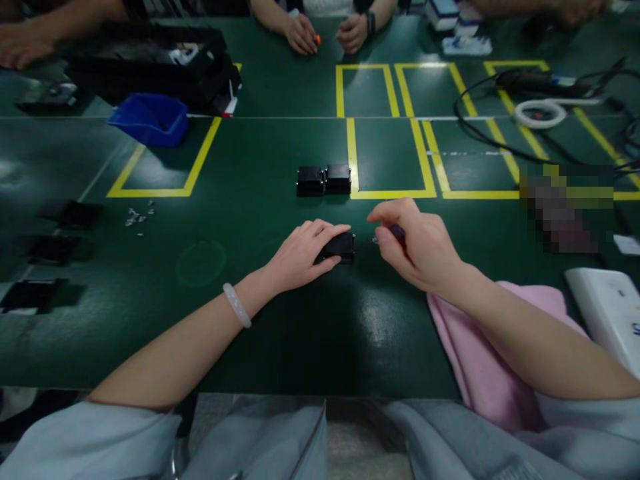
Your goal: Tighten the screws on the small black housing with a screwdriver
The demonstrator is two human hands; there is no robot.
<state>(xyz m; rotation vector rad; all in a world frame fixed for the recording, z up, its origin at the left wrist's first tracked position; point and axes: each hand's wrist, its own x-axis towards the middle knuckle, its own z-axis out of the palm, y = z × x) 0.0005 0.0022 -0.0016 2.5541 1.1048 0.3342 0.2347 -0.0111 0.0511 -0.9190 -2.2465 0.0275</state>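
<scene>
My left hand [305, 250] lies over a small black box-shaped part [341, 247] on the green table [250, 320], fingers curled over its top and gripping it. My right hand [415, 243] is closed around a small screwdriver [390, 235], its thin tip pointing left at the part's right side. Two more black parts [324, 180] sit side by side a little farther out, beside a yellow taped rectangle.
A pink cloth [475, 360] lies under my right forearm. Several small screws [137, 217] are scattered at left, near dark trays [50, 250]. A blue bin [150, 119] stands at the far left, cables and a white tape roll [540, 113] at the far right. Other people's hands [325, 33] rest across the table.
</scene>
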